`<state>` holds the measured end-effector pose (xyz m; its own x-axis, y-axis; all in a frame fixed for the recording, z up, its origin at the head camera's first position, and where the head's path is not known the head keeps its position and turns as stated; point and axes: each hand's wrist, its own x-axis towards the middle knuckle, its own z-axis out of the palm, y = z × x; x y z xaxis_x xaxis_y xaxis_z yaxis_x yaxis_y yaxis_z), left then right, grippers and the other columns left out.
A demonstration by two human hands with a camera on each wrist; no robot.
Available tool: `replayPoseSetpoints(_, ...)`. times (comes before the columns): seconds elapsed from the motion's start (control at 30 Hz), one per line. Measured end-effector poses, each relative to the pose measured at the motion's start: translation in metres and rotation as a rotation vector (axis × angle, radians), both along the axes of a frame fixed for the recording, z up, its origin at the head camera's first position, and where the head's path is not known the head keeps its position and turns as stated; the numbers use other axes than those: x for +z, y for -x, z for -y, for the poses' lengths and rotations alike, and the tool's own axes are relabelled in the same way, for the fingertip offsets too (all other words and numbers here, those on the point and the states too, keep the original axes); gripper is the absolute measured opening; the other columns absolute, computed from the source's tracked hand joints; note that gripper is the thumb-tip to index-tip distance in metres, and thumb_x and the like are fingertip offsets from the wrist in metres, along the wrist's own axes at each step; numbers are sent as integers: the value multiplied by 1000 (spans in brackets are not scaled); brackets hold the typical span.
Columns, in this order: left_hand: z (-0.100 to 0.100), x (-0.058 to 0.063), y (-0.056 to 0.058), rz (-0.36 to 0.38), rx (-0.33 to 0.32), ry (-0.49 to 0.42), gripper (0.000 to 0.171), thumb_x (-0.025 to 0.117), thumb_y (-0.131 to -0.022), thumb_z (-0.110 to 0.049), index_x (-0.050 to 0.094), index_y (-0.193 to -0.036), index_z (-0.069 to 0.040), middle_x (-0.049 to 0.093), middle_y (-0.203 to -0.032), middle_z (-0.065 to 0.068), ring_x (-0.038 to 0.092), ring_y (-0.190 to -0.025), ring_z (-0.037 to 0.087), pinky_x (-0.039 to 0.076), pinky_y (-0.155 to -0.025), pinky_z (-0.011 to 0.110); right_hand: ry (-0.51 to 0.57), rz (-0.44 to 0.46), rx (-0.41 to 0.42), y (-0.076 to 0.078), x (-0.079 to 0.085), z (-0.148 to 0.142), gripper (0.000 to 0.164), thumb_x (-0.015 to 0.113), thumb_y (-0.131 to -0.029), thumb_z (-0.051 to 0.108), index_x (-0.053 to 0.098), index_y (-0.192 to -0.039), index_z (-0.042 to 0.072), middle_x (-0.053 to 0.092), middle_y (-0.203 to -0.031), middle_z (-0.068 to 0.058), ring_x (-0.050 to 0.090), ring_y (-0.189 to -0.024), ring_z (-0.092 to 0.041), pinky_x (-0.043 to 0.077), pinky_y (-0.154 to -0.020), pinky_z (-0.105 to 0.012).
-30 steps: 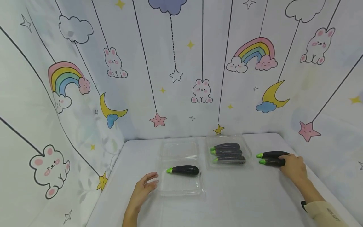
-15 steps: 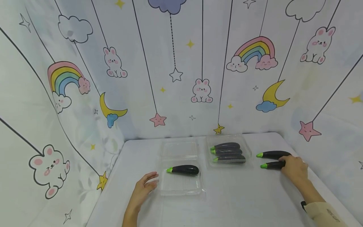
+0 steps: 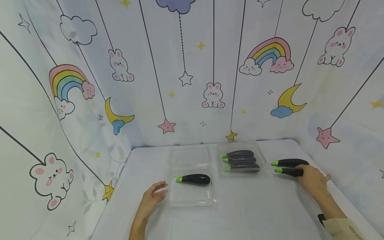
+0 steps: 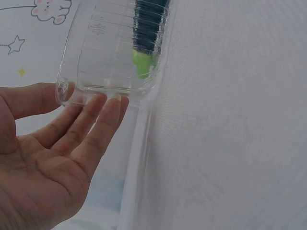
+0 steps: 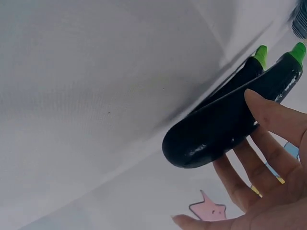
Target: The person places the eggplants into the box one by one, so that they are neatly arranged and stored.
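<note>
My right hand (image 3: 313, 181) pinches the nearer of two dark eggplants at the table's right side, the held eggplant (image 5: 216, 124), by its rounded end. In the right wrist view the thumb lies on one side and the fingers on the other. Just behind it lies another eggplant (image 3: 289, 163), green tip pointing left. My left hand (image 3: 153, 200) rests with relaxed fingers at the left edge of an open clear plastic box (image 3: 189, 202); in the left wrist view, the fingertips (image 4: 98, 98) are right at its rim. One eggplant (image 3: 195, 179) lies inside that box.
A lidded clear container (image 3: 221, 173) holding several eggplants stands between the open box and the right-hand eggplants. The open box's lid (image 3: 189, 158) lies folded back toward the wall. A patterned cloth (image 3: 186, 110) hangs behind and beside the white table (image 3: 252, 213).
The right hand's eggplant has shifted slightly toward the person, then tilted up a little at its green tip. An outer finger of that hand has spread outward. The left hand stays put.
</note>
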<state>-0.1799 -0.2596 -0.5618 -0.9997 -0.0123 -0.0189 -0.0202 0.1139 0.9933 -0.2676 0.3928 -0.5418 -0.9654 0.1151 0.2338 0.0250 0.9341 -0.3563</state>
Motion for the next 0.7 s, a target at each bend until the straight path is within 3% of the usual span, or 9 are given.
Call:
replayPoseSetpoints(0.3, 0, 0, 0, -2, 0, 10, 47, 64, -100, -1, 55, -146, -1, 59, -145, 20, 61, -129, 40, 58, -95, 27, 18, -63, -16, -9, 11, 12, 35, 77, -83, 6, 69, -116, -3, 57, -124, -46, 53, -107, -74, 15, -88, -99)
replayPoseSetpoints(0.7, 0, 1, 1, 12, 1, 2, 48, 67, -100, -6, 55, -146, -3, 59, -146, 17, 62, -129, 36, 58, -96, 27, 9, -130, -19, -23, 20, 22, 40, 79, -85, 9, 68, -122, -4, 60, -123, -44, 58, -100, -68, 40, -70, -73)
